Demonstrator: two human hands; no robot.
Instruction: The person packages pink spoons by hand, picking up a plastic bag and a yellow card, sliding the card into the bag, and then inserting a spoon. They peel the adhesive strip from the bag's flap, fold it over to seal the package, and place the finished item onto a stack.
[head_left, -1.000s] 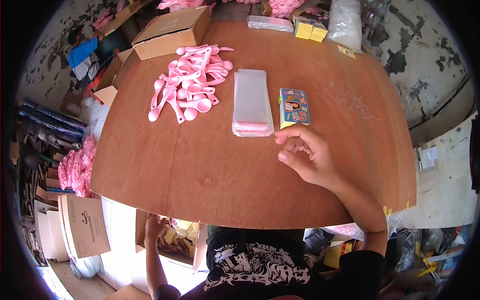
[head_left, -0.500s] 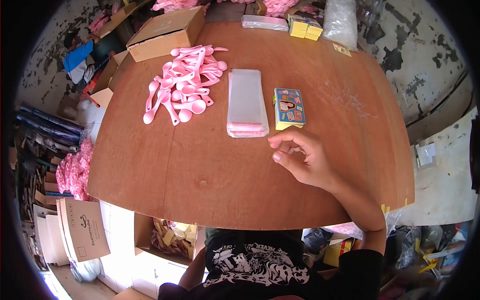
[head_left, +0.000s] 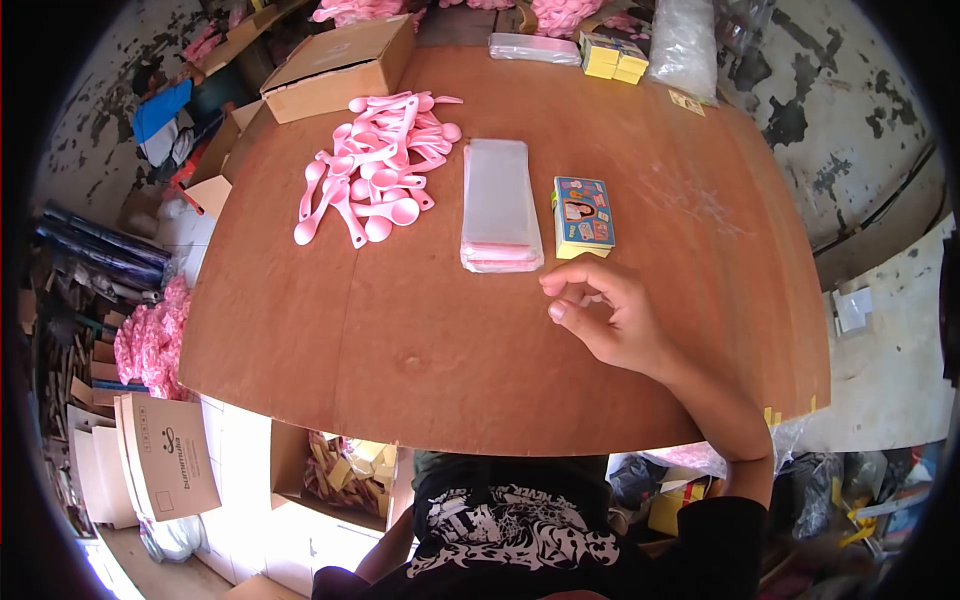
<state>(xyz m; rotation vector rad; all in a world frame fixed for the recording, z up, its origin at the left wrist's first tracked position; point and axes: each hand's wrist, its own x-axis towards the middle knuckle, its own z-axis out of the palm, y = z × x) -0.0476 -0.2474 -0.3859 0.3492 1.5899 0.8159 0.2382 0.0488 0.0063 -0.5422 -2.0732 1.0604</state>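
Observation:
My right hand [head_left: 610, 308] hovers over the near right of the table with its fingers curled loosely. The thumb stands apart from the fingertips, and I see nothing between them. Just beyond this hand sits a stack of small printed cards [head_left: 584, 212], blue on top with yellow edges. To the left of the cards lies a pile of clear plastic sleeves [head_left: 498, 195] with pinkish near ends. Farther left, pink plastic spoons [head_left: 375, 185] are heaped loosely. My left forearm [head_left: 388, 553] hangs below the table edge, its hand out of sight.
A cardboard box [head_left: 340, 75] rests at the table's far left. More sleeves [head_left: 535, 48], yellow card stacks [head_left: 613, 58] and a plastic roll [head_left: 684, 45] line the back edge. Beneath the near edge, an open carton [head_left: 290, 465] holds yellowish pieces.
The view has shifted slightly, so the table items appear a little to the right. My right hand keeps nearly the same pose. Nothing has been picked up.

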